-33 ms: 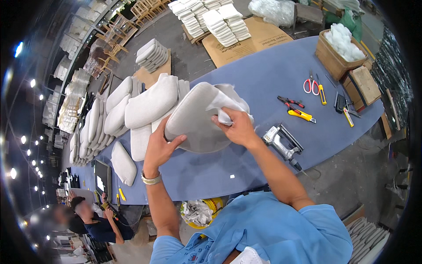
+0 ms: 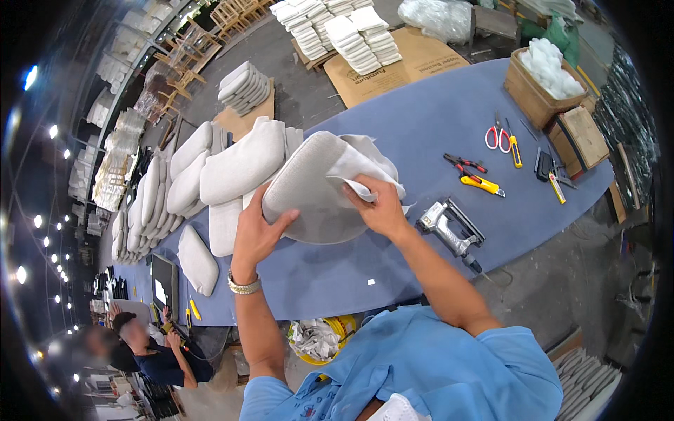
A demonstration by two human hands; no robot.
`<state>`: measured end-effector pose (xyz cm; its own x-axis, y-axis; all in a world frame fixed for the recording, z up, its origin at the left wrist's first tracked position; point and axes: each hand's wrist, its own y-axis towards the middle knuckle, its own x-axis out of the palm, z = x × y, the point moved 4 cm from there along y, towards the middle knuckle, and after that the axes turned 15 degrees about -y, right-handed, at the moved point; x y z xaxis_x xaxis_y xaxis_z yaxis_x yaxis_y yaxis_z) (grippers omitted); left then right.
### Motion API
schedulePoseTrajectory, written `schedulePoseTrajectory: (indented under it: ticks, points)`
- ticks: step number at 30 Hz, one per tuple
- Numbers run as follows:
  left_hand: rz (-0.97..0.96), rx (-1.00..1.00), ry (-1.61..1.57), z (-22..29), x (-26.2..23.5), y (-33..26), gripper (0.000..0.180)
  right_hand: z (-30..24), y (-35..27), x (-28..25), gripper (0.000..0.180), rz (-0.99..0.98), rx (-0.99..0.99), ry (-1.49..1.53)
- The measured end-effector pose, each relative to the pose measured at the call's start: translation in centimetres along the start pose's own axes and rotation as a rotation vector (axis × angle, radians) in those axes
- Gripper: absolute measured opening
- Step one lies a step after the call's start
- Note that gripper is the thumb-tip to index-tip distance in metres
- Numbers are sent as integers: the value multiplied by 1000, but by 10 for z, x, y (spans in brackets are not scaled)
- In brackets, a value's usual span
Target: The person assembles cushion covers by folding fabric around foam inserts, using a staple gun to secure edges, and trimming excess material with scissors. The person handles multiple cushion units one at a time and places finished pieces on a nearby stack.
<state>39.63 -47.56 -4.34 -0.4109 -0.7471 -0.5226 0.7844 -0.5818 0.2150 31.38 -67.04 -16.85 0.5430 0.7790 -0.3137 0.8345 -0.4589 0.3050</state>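
A light grey seat cushion [image 2: 298, 184] is held tilted above the blue-covered table [image 2: 414, 133]. My left hand [image 2: 258, 228] grips its left edge, thumb on the near face and fingers behind. At the cushion's right side my right hand [image 2: 379, 203] pinches a thin white cloth [image 2: 351, 166], which is folded back over the cushion. The fingertips behind the cloth are partly hidden. Just right of my right hand lies a silver staple gun [image 2: 449, 228] with a hose attached.
Stacked grey cushions [image 2: 235, 168] cover the table's left part. To the right lie pliers [image 2: 463, 163], a yellow cutter [image 2: 482, 185], scissors [image 2: 498, 138] and a box of white stuffing [image 2: 544, 77]. A yellow bucket [image 2: 344, 327] stands below the near edge. Co-workers [image 2: 158, 358] are at lower left.
The white cloth has shifted and opened out a little at my right hand, its folded edge now standing clearer. My left hand and the cushion have barely moved.
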Motion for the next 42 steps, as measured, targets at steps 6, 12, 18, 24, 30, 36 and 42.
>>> schedulePoseTrajectory:
  ticks: [6, 12, 18, 24, 30, 36, 42]
  points:
    - [200, 294, 474, 11, 33, 35, 38, -10, -35, 28, 25, 102, -53, 21]
    - [-29, 493, 185, 4, 32, 91, 42, -40, -57, 22, 35, 110, -131, 97]
    - [-327, 333, -215, -32, 20, 123, 62, -41, -48, -33, 44, 390, -93, -275]
    - [-326, 442, -308, -12, 29, 125, 69, -25, -30, 15, 23, 172, -29, -239]
    - [-521, 244, -931, -17, 79, 152, 71, -74, -44, 14, 29, 240, -87, -289]
    - [-498, -344, -835, -178, 210, 109, 54, 79, -80, 43, 41, 339, 387, -209]
    - [-329, -166, -943, -175, 221, 63, 51, 125, -65, 16, 39, 284, 431, -283]
